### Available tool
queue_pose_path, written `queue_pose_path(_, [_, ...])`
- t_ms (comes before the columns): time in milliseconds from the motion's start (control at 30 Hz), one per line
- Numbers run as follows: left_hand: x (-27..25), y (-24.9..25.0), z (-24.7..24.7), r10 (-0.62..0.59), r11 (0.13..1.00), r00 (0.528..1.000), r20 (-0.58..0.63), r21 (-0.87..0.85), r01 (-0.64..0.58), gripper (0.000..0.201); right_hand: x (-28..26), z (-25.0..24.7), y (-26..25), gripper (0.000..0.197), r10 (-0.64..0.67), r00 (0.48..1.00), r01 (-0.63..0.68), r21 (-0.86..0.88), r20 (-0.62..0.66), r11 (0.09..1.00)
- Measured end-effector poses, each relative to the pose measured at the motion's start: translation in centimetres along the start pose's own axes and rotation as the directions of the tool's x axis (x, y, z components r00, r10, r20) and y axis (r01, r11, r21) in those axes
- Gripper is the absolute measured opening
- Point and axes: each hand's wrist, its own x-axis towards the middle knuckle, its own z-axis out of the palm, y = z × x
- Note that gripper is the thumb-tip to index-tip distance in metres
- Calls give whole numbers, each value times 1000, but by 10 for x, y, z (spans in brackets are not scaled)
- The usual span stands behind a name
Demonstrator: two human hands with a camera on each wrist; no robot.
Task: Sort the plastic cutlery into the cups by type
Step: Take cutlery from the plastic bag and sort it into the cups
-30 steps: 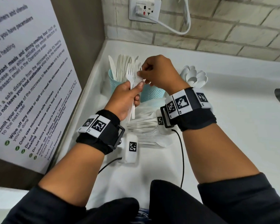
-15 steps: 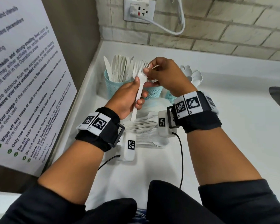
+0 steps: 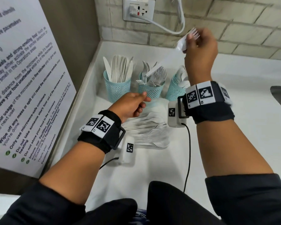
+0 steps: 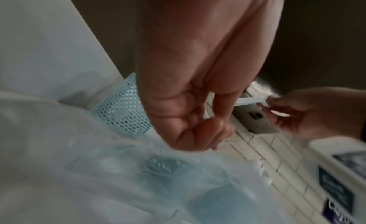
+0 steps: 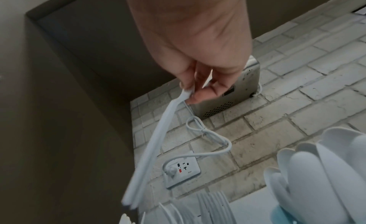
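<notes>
White counter [image 3: 234, 127] in a brick-walled corner carries three teal mesh cups, and above the middle cup [image 3: 151, 90], already full of forks, the right hand [image 3: 199, 46] pinches the tine end of white plastic forks [image 3: 162, 61] between thumb and fingertips, their handles slanting down into that cup. Left of the middle cup stands the knife cup [image 3: 117, 88], right of it the spoon cup [image 3: 175, 90]; in front, the left hand [image 3: 131, 106] hovers loosely curled and holding nothing over a clear bag of loose cutlery [image 3: 146, 127].
</notes>
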Motion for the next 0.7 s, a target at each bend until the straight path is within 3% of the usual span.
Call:
queue_pose_path(100, [5,-9,1,-3,954,1000,-13,299,6,23,-3,-1,-1,17,-61,994,57,-36,-96,998])
queue_pose_path(200, [6,-17,2,20,765,999,32,643,-36,26,-14,7,4,20,-110,992,103,-92,-69,990])
queue_pose_path(267, [7,-22,2,-5,657,999,54,753,-37,31,-21,15,10,22,-148,989,146,-153,-2,977])
queue_pose_path(367, [7,-24,4,8,597,1000,12,802,-15,32,-30,25,18,24,-251,955,283,-230,160,931])
queue_pose_path(433, [7,-26,3,36,583,999,-14,812,-10,35,-33,31,26,29,-273,908,382,-360,319,851])
queue_pose_path(567, [9,-33,2,25,523,1000,-5,852,-9,44,-37,35,39,34,-100,814,475,-558,572,681])
queue_pose_path(700, [11,-37,4,37,459,999,-7,888,-11,50,-38,29,29,33,46,800,417,-610,598,674])
